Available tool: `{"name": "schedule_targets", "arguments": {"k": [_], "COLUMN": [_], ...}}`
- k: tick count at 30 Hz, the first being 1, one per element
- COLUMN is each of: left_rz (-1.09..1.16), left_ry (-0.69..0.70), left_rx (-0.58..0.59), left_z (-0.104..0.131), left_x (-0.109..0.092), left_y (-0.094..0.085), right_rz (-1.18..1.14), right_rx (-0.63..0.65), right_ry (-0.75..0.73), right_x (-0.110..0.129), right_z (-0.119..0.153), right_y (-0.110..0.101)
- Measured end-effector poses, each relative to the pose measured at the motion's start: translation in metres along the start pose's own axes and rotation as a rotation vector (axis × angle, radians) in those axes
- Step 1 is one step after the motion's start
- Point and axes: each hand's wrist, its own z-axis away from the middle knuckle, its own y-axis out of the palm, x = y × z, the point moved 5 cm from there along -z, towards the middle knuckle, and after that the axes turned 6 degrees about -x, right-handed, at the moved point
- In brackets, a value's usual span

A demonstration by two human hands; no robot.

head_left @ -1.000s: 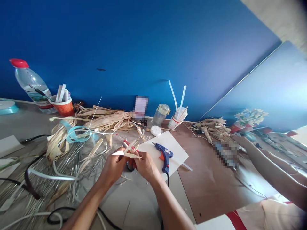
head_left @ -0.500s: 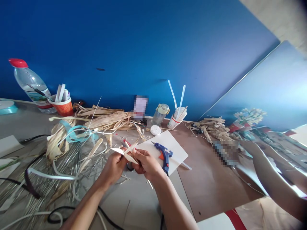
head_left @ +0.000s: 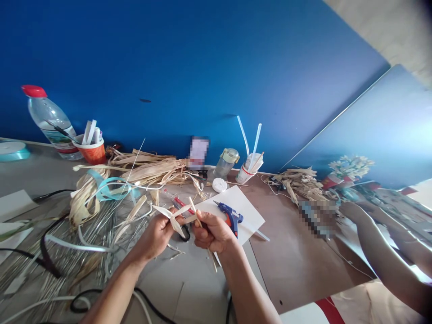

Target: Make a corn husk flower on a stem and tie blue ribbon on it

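Observation:
My left hand (head_left: 158, 236) pinches a pale flower shape with three pointed petals (head_left: 173, 217), apparently folded from dried husk. To its right, my right hand (head_left: 213, 230) is closed on a thin pale husk strip (head_left: 191, 204), whose upper end sticks up past the thumb. A short flat piece bridges the gap between the two hands; whether it belongs to the flower or the strip I cannot tell. Thin stalk ends hang below my right hand. Just beyond that hand, a blue glue gun (head_left: 231, 215) lies on a white sheet (head_left: 251, 213).
Dried husks (head_left: 158, 168) lie along the blue wall, near a glass jar (head_left: 225, 163) and a paper cup (head_left: 245, 174) with glue sticks. Left are wires (head_left: 101, 229), teal ribbon (head_left: 113, 189), a red cup (head_left: 92, 153) and a bottle (head_left: 50, 119). A co-worker's arms (head_left: 374, 243) reach in from the right.
My hands have drawn slightly apart; my right hand moved right with the strip. The flower's three petals now show more openly. The view has shifted slightly.

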Motion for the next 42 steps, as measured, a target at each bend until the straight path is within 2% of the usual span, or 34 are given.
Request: {"name": "schedule_targets", "arguments": {"k": [2,5,6,10,14,16,20,28,32,37,39,42], "left_rz": [0.007,0.082,0.076,-0.007,-0.019,0.002,0.059,0.183,0.173,0.191,0.193,0.217], "left_ry": [-0.018,-0.044,-0.057,-0.144,-0.13,-0.085,-0.087,-0.166,-0.142,-0.161,-0.142,-0.078], "left_rx": [-0.042,-0.126,-0.127,-0.163,-0.14,-0.121,-0.052,0.079,0.054,0.099,0.085,0.127], "left_z": [-0.001,-0.003,-0.003,-0.006,-0.008,-0.008,-0.006,-0.001,-0.002,-0.002,-0.003,-0.001], "left_x": [0.001,0.002,0.003,0.01,0.013,0.011,0.005,0.001,0.0,0.004,0.005,0.001], "left_y": [-0.005,-0.011,-0.01,-0.005,0.001,0.004,0.012,0.017,0.015,0.016,0.015,0.013], "right_rz": [-0.052,-0.153,-0.156,0.022,0.33,0.481,0.643,0.608,0.683,0.813,0.758,0.538], "right_rx": [-0.035,-0.214,-0.26,-0.292,-0.315,-0.368,-0.471,-0.492,-0.472,-0.455,-0.439,-0.32], "right_ry": [-0.056,-0.258,-0.268,-0.156,-0.324,-0.361,-0.366,-0.327,-0.347,-0.34,-0.305,-0.187], "right_x": [0.014,0.037,0.037,0.014,0.003,0.002,0.003,0.0,0.002,0.005,0.003,-0.005], "right_z": [0.007,0.015,0.014,-0.003,-0.009,-0.007,-0.003,-0.01,-0.007,-0.004,-0.006,-0.01], "right_y": [-0.01,-0.027,-0.028,-0.006,0.019,0.024,0.019,0.006,0.009,0.014,0.012,0.009]}}
